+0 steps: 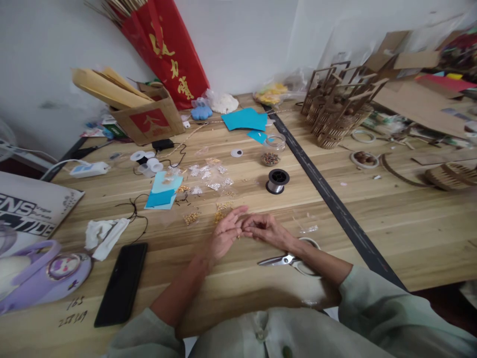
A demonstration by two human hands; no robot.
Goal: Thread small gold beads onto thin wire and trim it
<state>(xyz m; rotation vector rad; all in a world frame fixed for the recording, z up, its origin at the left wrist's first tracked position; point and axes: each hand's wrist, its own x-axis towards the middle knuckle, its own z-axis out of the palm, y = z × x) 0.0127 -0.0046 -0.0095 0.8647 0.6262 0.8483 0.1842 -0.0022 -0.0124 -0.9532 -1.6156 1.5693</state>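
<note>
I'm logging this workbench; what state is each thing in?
Right hand: curled, grip unclear
Left hand: fingers partly extended, grip unclear
Scissors: lying flat, partly hidden
Phone: lying flat, unlit
Wire spool: standing on end
Jar: upright, partly filled
Brown bag: upright, open, stuffed
Red bag: open, sticks protruding

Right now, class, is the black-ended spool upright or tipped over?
Upright: the spool rests on one flat end, the other facing up.
</note>
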